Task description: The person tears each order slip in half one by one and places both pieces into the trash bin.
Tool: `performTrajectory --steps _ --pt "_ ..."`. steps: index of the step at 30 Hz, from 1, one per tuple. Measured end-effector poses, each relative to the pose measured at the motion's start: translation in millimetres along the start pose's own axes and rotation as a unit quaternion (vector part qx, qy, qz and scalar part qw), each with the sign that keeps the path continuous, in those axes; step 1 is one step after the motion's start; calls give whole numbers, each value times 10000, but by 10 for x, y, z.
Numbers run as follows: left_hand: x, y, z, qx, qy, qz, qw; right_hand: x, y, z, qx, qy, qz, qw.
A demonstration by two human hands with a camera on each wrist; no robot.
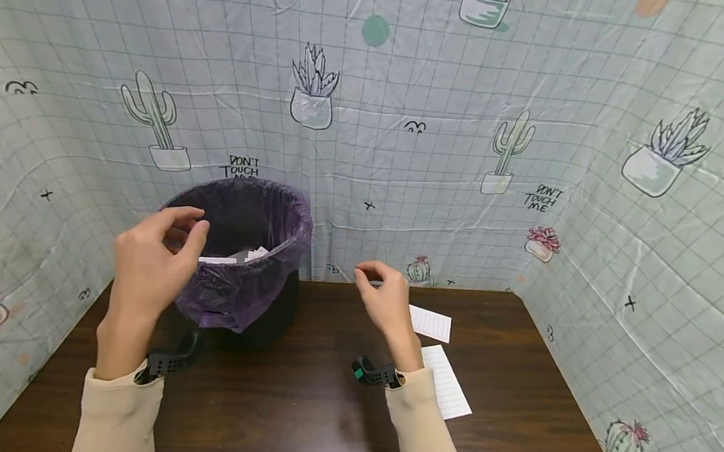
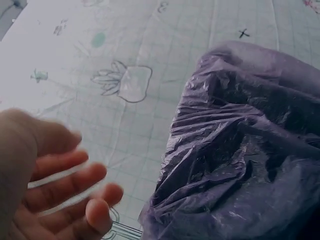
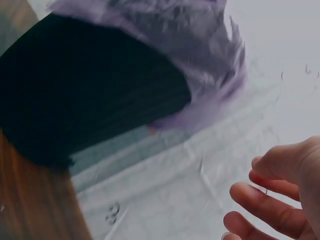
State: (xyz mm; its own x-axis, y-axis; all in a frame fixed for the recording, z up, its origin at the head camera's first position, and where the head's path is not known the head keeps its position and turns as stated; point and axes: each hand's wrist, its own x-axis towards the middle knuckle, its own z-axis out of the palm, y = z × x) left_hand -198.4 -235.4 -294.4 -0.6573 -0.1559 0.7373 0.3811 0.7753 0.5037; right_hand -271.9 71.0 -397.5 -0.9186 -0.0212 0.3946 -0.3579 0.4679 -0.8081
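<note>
My left hand [image 1: 150,261] is raised at the near left side of a black trash bin [image 1: 269,324]. Its fingers curve loosely towards the thumb with nothing between them. A purple plastic liner [image 1: 233,301] folds down over the bin's rim, and white paper pieces [image 1: 258,254] show inside. To the right of the bin, my right hand [image 1: 387,299] hovers over the table, fingers bent and empty. The right wrist view shows those fingers [image 3: 265,205] apart, below the liner's edge. In the left wrist view, the left fingers [image 2: 65,187] are spread beside the liner.
Two ruled paper slips, a smaller one [image 1: 432,324] and a longer one [image 1: 449,386], lie on the brown wooden table [image 1: 273,416] by my right forearm. A cactus-print cloth [image 1: 374,136] encloses the table at the back and both sides. Each wrist wears a black strap.
</note>
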Motion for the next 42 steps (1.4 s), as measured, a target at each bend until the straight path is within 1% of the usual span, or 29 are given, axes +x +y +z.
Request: performTrajectory --steps 5,9,13,16,19,22,24,27,30,32,37,42 --pt "-123 75 43 -237 -296 697 9968 -141 255 -81 -178 61 340 9992" --pt "-224 150 128 -558 -606 1057 9910 -266 449 -158 -326 44 553 9979" --pt "-330 215 228 -830 -803 1422 9831 -383 633 -250 -546 90 710 9959" --pt "-426 297 318 -888 -938 1593 9787 -463 760 -344 -744 136 733 9944" --pt "-545 391 415 -873 -1106 1638 9764 -541 874 -441 -945 131 815 9921" --pt "-676 450 507 -917 -1245 1529 9761 -622 986 -522 -1159 92 840 9897" --pt "-778 464 558 -975 -1318 1380 9768 -690 1050 -575 -1313 28 927 9870" --pt "-957 452 634 -1085 -1484 1003 9778 -797 1151 -651 -1460 3 1102 9831" --pt "-1133 425 718 -1179 -1683 637 9766 -908 1246 -725 -1613 45 1287 9785" --pt "-1224 403 783 -1225 -1752 475 9757 -967 1303 -775 -1725 78 1383 9752" --pt "-1385 349 919 -1330 -1809 238 9742 -1092 1368 -901 -1963 70 1598 9674" --pt "-1460 326 1003 -1413 -1918 -25 9712 -1182 1337 -977 -2206 -40 1973 9552"
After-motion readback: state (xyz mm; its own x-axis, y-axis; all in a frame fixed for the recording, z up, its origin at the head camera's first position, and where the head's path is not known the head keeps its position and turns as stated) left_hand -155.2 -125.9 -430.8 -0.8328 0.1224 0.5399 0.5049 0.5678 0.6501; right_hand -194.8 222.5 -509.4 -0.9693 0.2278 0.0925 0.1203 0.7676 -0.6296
